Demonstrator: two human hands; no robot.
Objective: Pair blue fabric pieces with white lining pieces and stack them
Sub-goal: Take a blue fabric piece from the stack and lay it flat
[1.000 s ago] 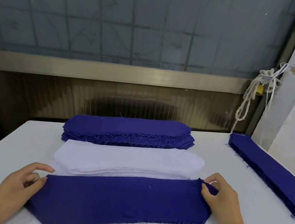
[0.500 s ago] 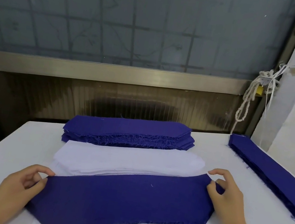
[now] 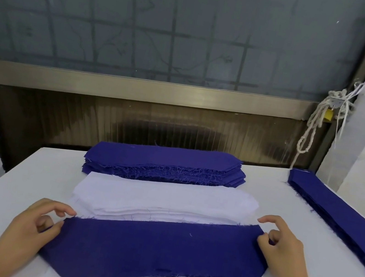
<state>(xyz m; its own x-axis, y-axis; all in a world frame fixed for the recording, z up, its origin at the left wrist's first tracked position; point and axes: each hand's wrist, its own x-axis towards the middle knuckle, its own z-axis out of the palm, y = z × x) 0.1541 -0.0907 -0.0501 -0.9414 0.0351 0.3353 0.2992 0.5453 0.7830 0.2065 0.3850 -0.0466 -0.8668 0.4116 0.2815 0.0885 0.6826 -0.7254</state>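
Blue piece (image 3: 158,248) lies flat on the tabletop (image 3: 12,182) nearest the person, long axis 9-to-3 o'clock. A sliver of white shows under its near-left edge.

Left hand (image 3: 34,222) at the 9 o'clock end: grip pinching that end, thumb on top, forefinger held clear. Right hand (image 3: 283,249) at the 3 o'clock end: grip pinching the far corner with thumb and curled fingers, forefinger raised off the cloth. One hand per end, neither nearer.

White lining pile (image 3: 166,198) sits just beyond at 12 o'clock, parallel, its near edge touching or tucked under the blue piece's far edge. Blue pile (image 3: 165,162) lies behind that, also parallel. A row of blue strips (image 3: 343,223) runs along the 3 o'clock side, well apart.

Versus a second ago: the right corner was lifted and creased and now lies flatter, the far edge straighter. The right forefinger has come off the cloth. The left hand has hardly shifted.

Judgement: squaring this pair; the next reach likely goes toward 12 o'clock.
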